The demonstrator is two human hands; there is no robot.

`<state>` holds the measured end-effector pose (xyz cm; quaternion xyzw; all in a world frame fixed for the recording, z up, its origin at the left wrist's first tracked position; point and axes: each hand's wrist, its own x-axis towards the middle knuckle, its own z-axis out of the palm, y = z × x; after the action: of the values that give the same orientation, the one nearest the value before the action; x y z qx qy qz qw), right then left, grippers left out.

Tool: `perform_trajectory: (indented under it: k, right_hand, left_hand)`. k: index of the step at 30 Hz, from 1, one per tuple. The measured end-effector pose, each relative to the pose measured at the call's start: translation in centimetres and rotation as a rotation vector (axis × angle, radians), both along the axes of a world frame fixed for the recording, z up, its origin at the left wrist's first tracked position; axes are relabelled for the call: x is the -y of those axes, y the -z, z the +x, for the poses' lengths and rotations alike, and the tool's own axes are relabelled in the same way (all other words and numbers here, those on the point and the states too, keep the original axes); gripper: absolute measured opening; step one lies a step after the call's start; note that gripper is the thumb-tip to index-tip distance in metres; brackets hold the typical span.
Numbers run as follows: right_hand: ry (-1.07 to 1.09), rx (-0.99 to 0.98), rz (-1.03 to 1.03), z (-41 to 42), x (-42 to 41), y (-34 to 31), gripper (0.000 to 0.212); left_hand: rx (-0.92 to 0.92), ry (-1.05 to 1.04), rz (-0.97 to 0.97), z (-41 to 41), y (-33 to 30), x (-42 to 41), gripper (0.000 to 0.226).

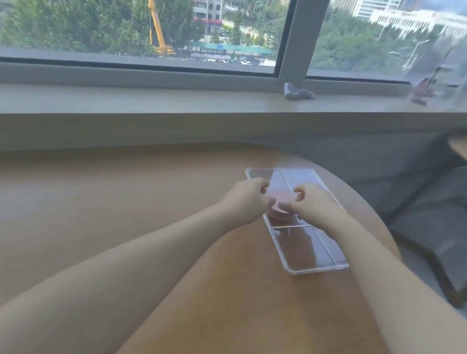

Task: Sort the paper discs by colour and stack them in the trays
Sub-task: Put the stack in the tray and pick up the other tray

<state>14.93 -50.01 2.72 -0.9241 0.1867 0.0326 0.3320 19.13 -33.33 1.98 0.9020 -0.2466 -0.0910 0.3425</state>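
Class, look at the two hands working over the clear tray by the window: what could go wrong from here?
1. Both the left hand and right hand pinch the pinkish discs together, so several may lift or slip at once.
2. The clear tray lies near the round table's edge; a nudge might push it off.
3. Blur hides the disc colours, so missorting is possible.

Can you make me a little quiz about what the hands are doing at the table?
1. True or false: both hands are over the clear tray.
2. What colour are the discs between the hands: A pinkish, B green, C black?
3. What does the tray sit on?

Key:
1. True: the left hand and the right hand meet above its middle part.
2. A, though it is blurry.
3. The wooden table.
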Motion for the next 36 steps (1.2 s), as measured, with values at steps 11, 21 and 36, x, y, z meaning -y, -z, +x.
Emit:
perform_trajectory:
  k: [11, 21, 36]
  right_hand:
    - [-0.101, -0.262, 0.003, 2.0, 0.3, -1.1, 0.056]
    - [-0.163, 0.028, 0.098, -1.3, -2.2, -0.5, 0.047]
    - [-0.413, 0.615, 0.41, -5.2, -21.9, 0.3, 0.033]
  left_hand:
    - [-0.042, -0.007, 0.122, 0.7, 2.1, 1.9, 0.046]
    - [-0.157, 0.005, -0.155, -0.2, 1.9, -0.1, 0.031]
    - [0.092, -0.265, -0.481, -7.4, 0.4, -22.9, 0.035]
